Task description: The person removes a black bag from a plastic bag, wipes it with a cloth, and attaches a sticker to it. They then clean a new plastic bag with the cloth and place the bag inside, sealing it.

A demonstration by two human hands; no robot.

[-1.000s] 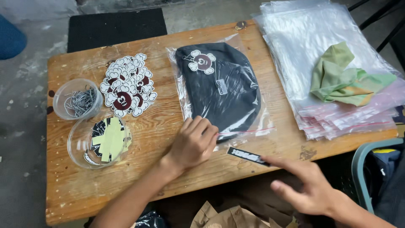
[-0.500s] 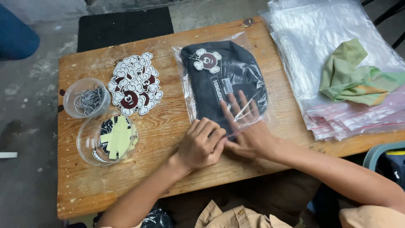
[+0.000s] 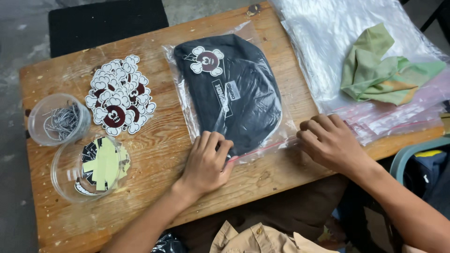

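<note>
Dark cap bagged, zip edge being pressed shut

The clear bag, with the dark cap inside, is lain flat on the surface. Its red-lined mouth is pinched at both corners by left hand and right hand; sealing appears unfinished.

The left hand covers the near left corner of the clear zip-seal plastic bag, and the right hand hides its near right corner (whether the seal strip is pinched there cannot be told). The stack of clear plastic bags runs off the top and right edges. The thin metal bits in the small round plastic tub are too small to identify.
</note>
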